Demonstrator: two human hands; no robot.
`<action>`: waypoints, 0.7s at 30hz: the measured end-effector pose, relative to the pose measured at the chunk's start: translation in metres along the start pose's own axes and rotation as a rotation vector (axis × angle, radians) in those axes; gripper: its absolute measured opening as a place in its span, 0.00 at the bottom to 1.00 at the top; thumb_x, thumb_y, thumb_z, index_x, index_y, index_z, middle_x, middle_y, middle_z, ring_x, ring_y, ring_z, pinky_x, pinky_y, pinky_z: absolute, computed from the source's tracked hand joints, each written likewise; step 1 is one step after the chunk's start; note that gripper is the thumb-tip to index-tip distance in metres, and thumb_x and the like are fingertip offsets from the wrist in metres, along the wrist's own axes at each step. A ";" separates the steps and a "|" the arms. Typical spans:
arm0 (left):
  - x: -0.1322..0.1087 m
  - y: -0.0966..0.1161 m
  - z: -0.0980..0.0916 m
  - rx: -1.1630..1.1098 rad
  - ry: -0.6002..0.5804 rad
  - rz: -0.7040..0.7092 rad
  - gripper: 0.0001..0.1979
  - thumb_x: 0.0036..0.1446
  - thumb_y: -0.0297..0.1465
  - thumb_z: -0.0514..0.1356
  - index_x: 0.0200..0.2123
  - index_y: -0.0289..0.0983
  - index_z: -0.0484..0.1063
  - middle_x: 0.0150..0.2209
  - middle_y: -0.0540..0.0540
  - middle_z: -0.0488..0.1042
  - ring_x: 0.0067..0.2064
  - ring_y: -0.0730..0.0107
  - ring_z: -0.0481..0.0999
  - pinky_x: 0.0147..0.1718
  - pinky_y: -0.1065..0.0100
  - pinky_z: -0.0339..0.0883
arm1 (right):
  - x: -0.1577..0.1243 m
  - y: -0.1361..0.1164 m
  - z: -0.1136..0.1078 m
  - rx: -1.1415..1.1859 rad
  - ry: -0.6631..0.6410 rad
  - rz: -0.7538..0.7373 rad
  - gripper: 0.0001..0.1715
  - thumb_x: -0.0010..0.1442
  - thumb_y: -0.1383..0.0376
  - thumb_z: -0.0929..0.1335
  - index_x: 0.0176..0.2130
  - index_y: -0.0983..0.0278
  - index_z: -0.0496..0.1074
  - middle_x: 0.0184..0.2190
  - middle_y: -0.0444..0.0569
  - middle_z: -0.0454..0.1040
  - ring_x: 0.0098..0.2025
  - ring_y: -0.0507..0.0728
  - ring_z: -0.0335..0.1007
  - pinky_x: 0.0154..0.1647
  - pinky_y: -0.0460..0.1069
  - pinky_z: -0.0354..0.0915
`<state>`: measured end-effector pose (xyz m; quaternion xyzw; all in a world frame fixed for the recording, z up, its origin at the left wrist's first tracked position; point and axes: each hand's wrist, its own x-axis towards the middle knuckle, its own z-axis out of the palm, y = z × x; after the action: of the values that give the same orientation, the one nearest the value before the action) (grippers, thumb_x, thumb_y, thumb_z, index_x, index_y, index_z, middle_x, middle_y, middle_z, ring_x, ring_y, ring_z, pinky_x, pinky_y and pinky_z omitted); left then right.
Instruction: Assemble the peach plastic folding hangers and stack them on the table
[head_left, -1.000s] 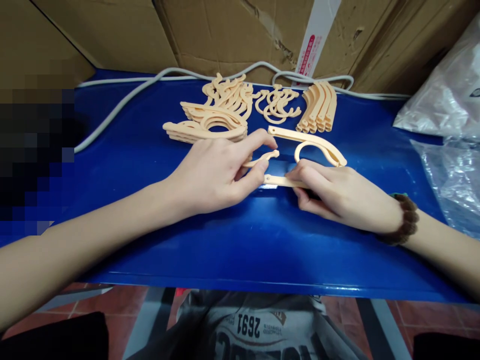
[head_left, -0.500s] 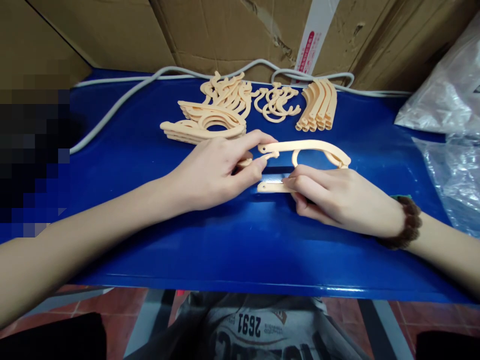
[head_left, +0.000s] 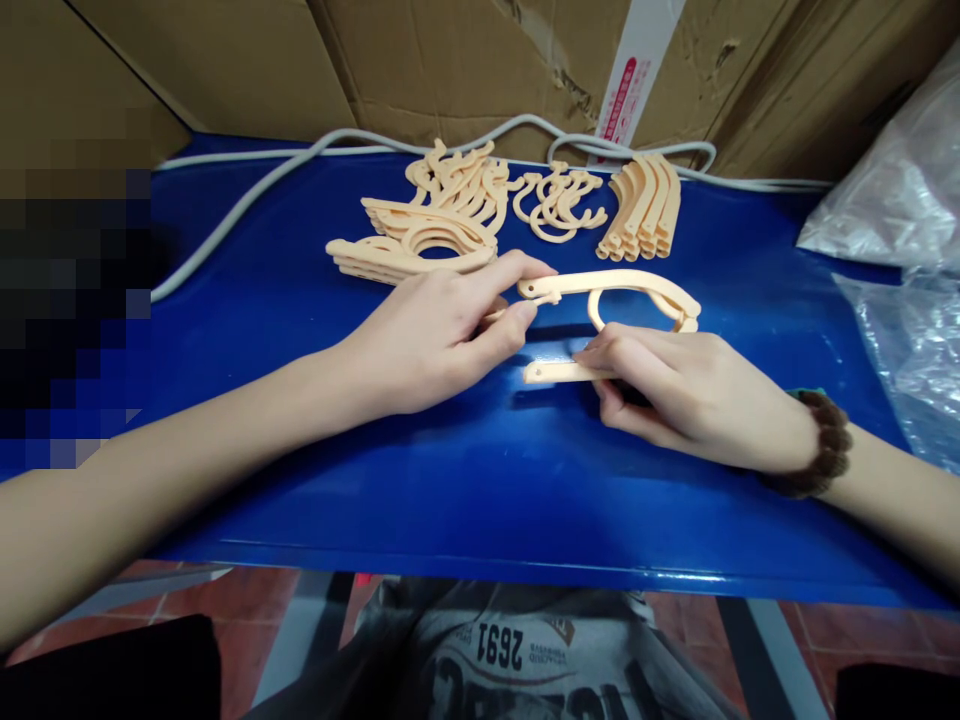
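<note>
My left hand (head_left: 442, 325) pinches a small cream plastic strut, whose tip (head_left: 553, 298) shows beyond the thumb against the holed end of a curved cream hanger arm (head_left: 626, 279). The index fingertip rests on that same end. My right hand (head_left: 686, 395), with a brown band at its wrist, grips a second hanger arm (head_left: 553, 372) closer to me. Its fingers hide most of this arm. Between the two arms a curved hook part (head_left: 595, 310) shows behind the right fingers, and the arms' right ends seem to meet there. The strut's other end is hidden in my left hand.
Behind my left hand lies a stack of folded hangers (head_left: 412, 262). Further back are a pile of curved struts (head_left: 461, 185), several loose hooks (head_left: 559, 205) and a bundle of hanger arms (head_left: 645, 205). A white cable (head_left: 277, 165) runs along the cardboard; clear plastic bags (head_left: 892, 200) lie right.
My left thumb and the strut tip have moved up against the far arm's holed end. My right hand keeps its grip and has barely shifted. The whole view has slid slightly.
</note>
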<state>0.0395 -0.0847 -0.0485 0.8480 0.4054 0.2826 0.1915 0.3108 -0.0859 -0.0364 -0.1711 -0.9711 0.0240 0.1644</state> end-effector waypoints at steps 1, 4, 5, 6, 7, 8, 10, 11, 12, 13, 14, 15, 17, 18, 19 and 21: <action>0.000 0.001 0.000 0.006 -0.005 0.001 0.24 0.75 0.45 0.50 0.60 0.38 0.75 0.26 0.53 0.73 0.30 0.66 0.73 0.34 0.62 0.63 | 0.000 0.000 0.000 -0.002 0.001 -0.003 0.06 0.73 0.72 0.63 0.44 0.65 0.69 0.37 0.50 0.78 0.33 0.53 0.74 0.33 0.46 0.66; 0.001 0.003 -0.001 0.020 -0.036 -0.024 0.23 0.74 0.44 0.50 0.60 0.38 0.75 0.24 0.54 0.72 0.28 0.66 0.71 0.33 0.62 0.63 | 0.001 0.000 0.001 -0.012 -0.007 -0.005 0.07 0.73 0.70 0.62 0.43 0.64 0.70 0.37 0.50 0.80 0.32 0.53 0.75 0.32 0.47 0.66; 0.001 0.003 -0.001 0.027 -0.044 -0.035 0.23 0.73 0.43 0.51 0.60 0.38 0.75 0.23 0.54 0.72 0.27 0.66 0.71 0.32 0.63 0.62 | 0.001 0.000 0.001 -0.013 -0.014 -0.002 0.08 0.74 0.69 0.62 0.44 0.64 0.70 0.37 0.50 0.81 0.33 0.54 0.76 0.33 0.47 0.66; 0.001 0.004 -0.001 0.035 -0.047 -0.041 0.23 0.73 0.43 0.51 0.60 0.39 0.74 0.22 0.55 0.71 0.26 0.66 0.70 0.31 0.63 0.62 | 0.001 0.000 0.001 -0.012 -0.020 0.003 0.08 0.74 0.69 0.62 0.45 0.64 0.71 0.39 0.50 0.82 0.35 0.55 0.77 0.34 0.48 0.67; 0.001 0.004 -0.001 0.044 -0.046 -0.041 0.23 0.72 0.43 0.51 0.60 0.39 0.74 0.22 0.55 0.71 0.26 0.65 0.70 0.31 0.63 0.62 | 0.001 0.000 0.001 -0.007 -0.023 0.007 0.08 0.74 0.69 0.62 0.47 0.63 0.71 0.40 0.50 0.83 0.36 0.55 0.78 0.36 0.48 0.68; 0.001 0.005 -0.001 0.054 -0.039 -0.037 0.23 0.72 0.43 0.51 0.59 0.39 0.74 0.22 0.55 0.72 0.26 0.65 0.70 0.32 0.63 0.62 | 0.001 0.000 0.000 -0.001 -0.022 0.008 0.09 0.74 0.68 0.62 0.48 0.63 0.72 0.42 0.50 0.84 0.37 0.55 0.79 0.37 0.49 0.69; 0.001 0.006 -0.002 0.074 -0.025 -0.023 0.22 0.72 0.42 0.50 0.59 0.39 0.74 0.23 0.54 0.72 0.27 0.65 0.71 0.33 0.62 0.63 | 0.002 0.001 0.000 0.019 -0.024 0.002 0.09 0.75 0.68 0.63 0.50 0.63 0.72 0.44 0.50 0.84 0.38 0.55 0.80 0.38 0.49 0.70; 0.001 0.007 -0.003 0.087 -0.021 -0.017 0.22 0.72 0.41 0.50 0.59 0.38 0.74 0.24 0.54 0.72 0.28 0.64 0.72 0.34 0.62 0.63 | 0.002 0.001 0.000 0.028 -0.031 -0.001 0.09 0.76 0.66 0.63 0.50 0.64 0.73 0.44 0.51 0.84 0.39 0.55 0.80 0.38 0.49 0.71; 0.001 0.008 -0.003 0.104 -0.017 -0.014 0.21 0.71 0.40 0.50 0.58 0.38 0.74 0.24 0.53 0.73 0.29 0.64 0.73 0.34 0.62 0.63 | 0.002 0.002 0.000 0.032 -0.040 -0.004 0.11 0.77 0.64 0.63 0.51 0.64 0.73 0.44 0.51 0.84 0.40 0.56 0.81 0.39 0.49 0.71; 0.001 0.009 -0.004 0.123 -0.013 -0.010 0.20 0.71 0.40 0.50 0.57 0.38 0.74 0.24 0.53 0.73 0.30 0.64 0.73 0.34 0.62 0.62 | 0.002 0.002 0.000 0.030 -0.049 -0.005 0.13 0.78 0.63 0.63 0.52 0.65 0.74 0.44 0.52 0.84 0.40 0.56 0.81 0.40 0.50 0.72; 0.001 0.010 -0.004 0.144 -0.008 -0.008 0.20 0.70 0.40 0.51 0.56 0.38 0.74 0.25 0.53 0.73 0.30 0.64 0.74 0.33 0.61 0.61 | 0.002 0.003 0.001 0.023 -0.054 -0.005 0.14 0.79 0.61 0.62 0.53 0.65 0.75 0.44 0.52 0.84 0.40 0.56 0.81 0.41 0.50 0.72; 0.001 0.011 -0.005 0.167 -0.002 -0.006 0.19 0.70 0.40 0.51 0.54 0.38 0.75 0.25 0.52 0.73 0.30 0.63 0.74 0.32 0.61 0.60 | 0.002 0.003 0.001 0.012 -0.050 -0.009 0.16 0.79 0.61 0.62 0.53 0.65 0.75 0.43 0.52 0.84 0.40 0.56 0.81 0.41 0.50 0.72; 0.001 0.012 -0.005 0.208 0.014 0.001 0.17 0.69 0.40 0.51 0.50 0.39 0.75 0.26 0.52 0.73 0.30 0.63 0.73 0.30 0.61 0.57 | 0.002 0.003 0.002 -0.018 -0.025 -0.021 0.16 0.80 0.62 0.61 0.51 0.67 0.75 0.41 0.52 0.83 0.38 0.56 0.81 0.40 0.49 0.71; 0.001 0.012 -0.005 0.224 0.021 0.004 0.16 0.68 0.40 0.51 0.48 0.40 0.75 0.26 0.51 0.73 0.30 0.63 0.73 0.30 0.61 0.57 | 0.002 0.003 0.003 -0.029 -0.009 -0.024 0.16 0.80 0.63 0.61 0.51 0.67 0.75 0.41 0.51 0.83 0.38 0.55 0.80 0.39 0.49 0.71; 0.001 0.012 -0.004 0.236 0.024 0.007 0.15 0.68 0.39 0.52 0.47 0.40 0.75 0.26 0.51 0.73 0.30 0.63 0.73 0.30 0.61 0.56 | 0.002 0.003 0.003 -0.040 0.006 -0.020 0.15 0.79 0.63 0.61 0.50 0.67 0.75 0.41 0.51 0.83 0.38 0.55 0.80 0.38 0.48 0.70; 0.001 0.011 -0.003 0.254 0.029 0.020 0.14 0.66 0.38 0.52 0.45 0.41 0.75 0.25 0.50 0.71 0.29 0.63 0.72 0.29 0.61 0.55 | 0.001 0.002 0.003 -0.064 0.022 0.004 0.15 0.80 0.63 0.61 0.51 0.67 0.74 0.42 0.51 0.82 0.37 0.54 0.79 0.36 0.48 0.69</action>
<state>0.0444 -0.0906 -0.0393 0.8652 0.4324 0.2431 0.0739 0.3092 -0.0833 -0.0394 -0.1784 -0.9692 -0.0085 0.1693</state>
